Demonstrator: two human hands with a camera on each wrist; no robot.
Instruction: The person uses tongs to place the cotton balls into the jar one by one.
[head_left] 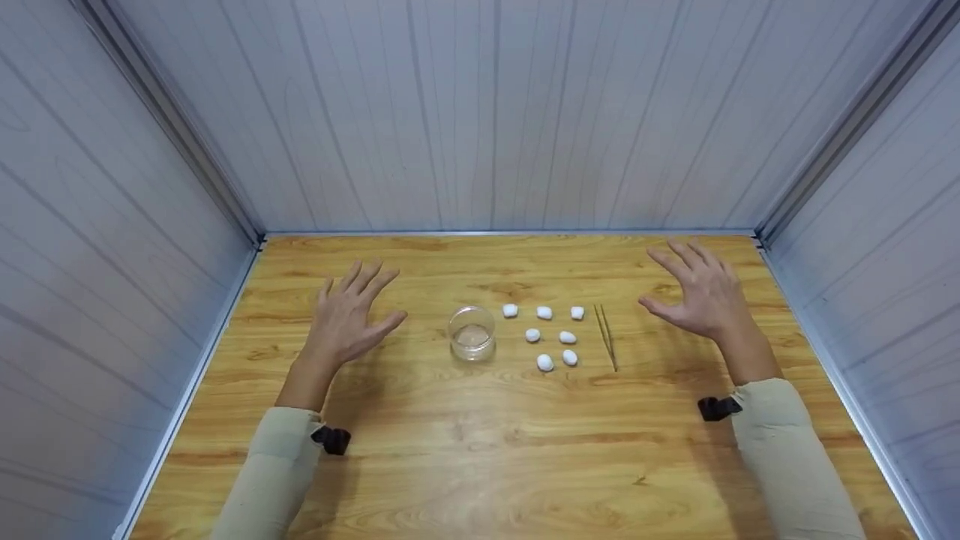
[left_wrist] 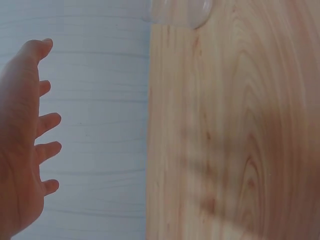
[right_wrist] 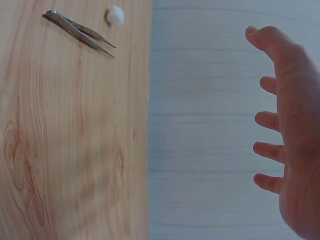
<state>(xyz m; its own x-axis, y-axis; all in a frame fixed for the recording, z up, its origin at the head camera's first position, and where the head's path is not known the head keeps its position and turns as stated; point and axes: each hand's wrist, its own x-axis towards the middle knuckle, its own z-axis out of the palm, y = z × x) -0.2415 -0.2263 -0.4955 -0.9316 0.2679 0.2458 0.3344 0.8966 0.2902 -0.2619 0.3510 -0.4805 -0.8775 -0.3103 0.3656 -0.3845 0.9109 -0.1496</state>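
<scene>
My left hand (head_left: 349, 319) hovers over the table's left side with its fingers spread, holding nothing. Nearest to it stands a clear round jar (head_left: 472, 334), whose rim edge also shows at the top of the left wrist view. Over the right side my right hand (head_left: 699, 294) is raised, fingers apart and nothing in it. To its left lie metal tweezers (head_left: 606, 337), tips pointing away from me; the right wrist view shows the tweezers (right_wrist: 80, 34) with a white cotton ball (right_wrist: 115, 16) close by. Several cotton balls (head_left: 568, 337) sit in rows between jar and tweezers.
The wood-grain table (head_left: 480, 450) is enclosed by a pale panelled wall (head_left: 480, 112) at the back and walls on both sides. A metal strip runs along the table's rear edge. Black wrist cameras (head_left: 331, 439) sit at both sleeve cuffs.
</scene>
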